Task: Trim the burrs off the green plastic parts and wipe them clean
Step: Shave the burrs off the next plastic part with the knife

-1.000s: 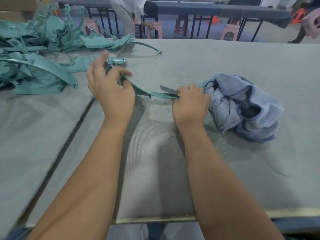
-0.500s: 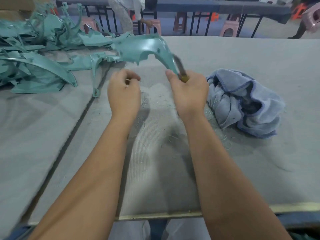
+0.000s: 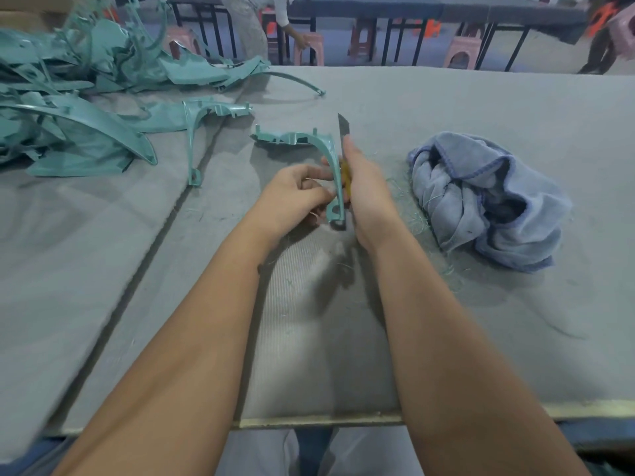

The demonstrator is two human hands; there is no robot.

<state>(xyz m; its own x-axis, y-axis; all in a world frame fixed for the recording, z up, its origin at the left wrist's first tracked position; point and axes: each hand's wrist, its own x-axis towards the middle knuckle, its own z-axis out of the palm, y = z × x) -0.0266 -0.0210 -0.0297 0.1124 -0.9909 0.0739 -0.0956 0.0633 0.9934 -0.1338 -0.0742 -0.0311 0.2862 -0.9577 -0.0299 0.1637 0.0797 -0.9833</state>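
Observation:
A curved green plastic part (image 3: 325, 146) stands on edge at the table's middle, its long arm running down toward me. My left hand (image 3: 295, 194) grips that arm from the left side. My right hand (image 3: 366, 187) is closed around a yellow-handled utility knife (image 3: 343, 132), whose grey blade points up and away along the part's right edge. A crumpled blue cloth (image 3: 488, 201) lies just right of my right hand. Thin green shavings (image 3: 405, 201) are scattered between the hand and the cloth.
A heap of green plastic parts (image 3: 79, 97) covers the far left of the grey felt table (image 3: 481, 321). One loose bracket-shaped part (image 3: 202, 132) lies beside a seam (image 3: 154, 249) between table pads. Stools, table frames and a person stand beyond the far edge.
The green part has been turned and lowered from a raised position to standing on edge nearer me. My left hand regripped its long arm; the knife blade now points upward along its right edge.

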